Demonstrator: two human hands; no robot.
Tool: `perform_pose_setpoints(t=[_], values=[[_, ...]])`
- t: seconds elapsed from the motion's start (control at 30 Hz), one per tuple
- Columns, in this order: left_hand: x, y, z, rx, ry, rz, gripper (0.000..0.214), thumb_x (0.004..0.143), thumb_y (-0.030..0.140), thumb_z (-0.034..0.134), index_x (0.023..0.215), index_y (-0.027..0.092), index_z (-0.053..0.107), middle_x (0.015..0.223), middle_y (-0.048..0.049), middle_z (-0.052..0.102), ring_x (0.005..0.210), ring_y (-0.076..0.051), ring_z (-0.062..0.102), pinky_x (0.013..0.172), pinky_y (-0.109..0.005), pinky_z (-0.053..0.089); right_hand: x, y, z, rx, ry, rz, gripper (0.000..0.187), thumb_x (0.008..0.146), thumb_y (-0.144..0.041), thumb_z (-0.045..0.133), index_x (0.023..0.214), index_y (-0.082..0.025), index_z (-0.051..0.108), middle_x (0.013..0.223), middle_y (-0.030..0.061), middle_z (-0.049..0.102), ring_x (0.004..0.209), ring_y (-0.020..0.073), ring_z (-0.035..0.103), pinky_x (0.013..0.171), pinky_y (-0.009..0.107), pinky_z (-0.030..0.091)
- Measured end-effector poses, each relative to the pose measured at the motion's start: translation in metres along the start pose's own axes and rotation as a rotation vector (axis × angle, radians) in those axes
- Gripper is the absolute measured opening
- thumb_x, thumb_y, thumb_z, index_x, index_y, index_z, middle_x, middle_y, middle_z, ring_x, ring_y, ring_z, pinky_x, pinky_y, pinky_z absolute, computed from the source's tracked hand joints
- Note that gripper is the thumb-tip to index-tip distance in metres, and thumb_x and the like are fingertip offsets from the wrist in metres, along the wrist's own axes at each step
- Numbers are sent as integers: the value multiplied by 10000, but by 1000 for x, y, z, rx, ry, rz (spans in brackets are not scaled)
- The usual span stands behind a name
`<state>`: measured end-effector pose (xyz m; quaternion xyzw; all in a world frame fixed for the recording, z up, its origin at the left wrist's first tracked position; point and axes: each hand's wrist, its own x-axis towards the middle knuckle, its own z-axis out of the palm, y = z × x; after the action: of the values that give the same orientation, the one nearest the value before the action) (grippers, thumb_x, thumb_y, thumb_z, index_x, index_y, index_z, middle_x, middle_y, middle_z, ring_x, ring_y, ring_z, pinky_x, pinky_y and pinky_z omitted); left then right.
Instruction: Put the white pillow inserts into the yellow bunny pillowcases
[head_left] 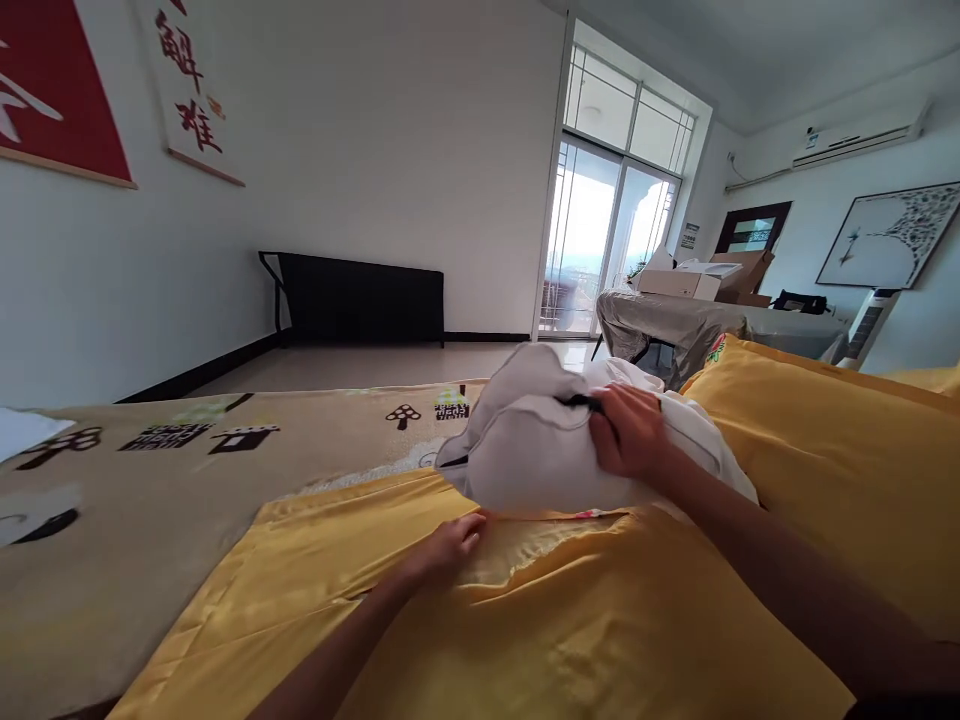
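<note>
My right hand is closed on a puffy white pillow with a dark line along its seams. Something small and black shows beside the fingers; I cannot make out what it is. The pillow is raised over the bed and bulges to the left of the hand. Below it lies a yellow cloth cover with a wavy open edge and a paler inside. At that opening, my left hand has its fingers curled against the yellow fabric and appears to grip it. Its fingertips are partly hidden.
A beige patterned blanket spreads over the bed. A yellow pillow rests at the right. Beyond the bed are a black folded frame against the wall and a plastic-covered table with boxes. Glass doors stand behind.
</note>
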<state>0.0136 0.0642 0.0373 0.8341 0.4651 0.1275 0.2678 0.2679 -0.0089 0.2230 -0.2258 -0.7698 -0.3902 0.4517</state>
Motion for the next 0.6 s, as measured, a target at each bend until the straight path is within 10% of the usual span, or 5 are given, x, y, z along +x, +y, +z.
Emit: perform_pose_setpoints(t=[0.33,0.5,0.6], values=[[-106,35,16,339,-23,98,292,769,142,410,932,209,642,989,-75,663,933,-227,573,926,-371,388,-56,-78,116,41,-410,-85,264,925,-284,412,736,-180,563,635,25,592,574,144,525,568,286,315],[-125,43,-22,223,-43,150,372,764,135,416,994,287,664,1080,-8,679,1025,-210,569,957,-314,369,-79,-94,132,114,-555,-13,240,939,-301,411,840,-171,587,703,34,630,624,136,566,581,271,328],[-128,22,-46,184,-17,-65,292,773,176,423,871,251,688,972,-27,702,922,-215,608,852,-290,426,-78,-92,129,120,-566,-10,258,948,-313,399,845,-171,587,713,35,631,646,141,580,591,274,336]])
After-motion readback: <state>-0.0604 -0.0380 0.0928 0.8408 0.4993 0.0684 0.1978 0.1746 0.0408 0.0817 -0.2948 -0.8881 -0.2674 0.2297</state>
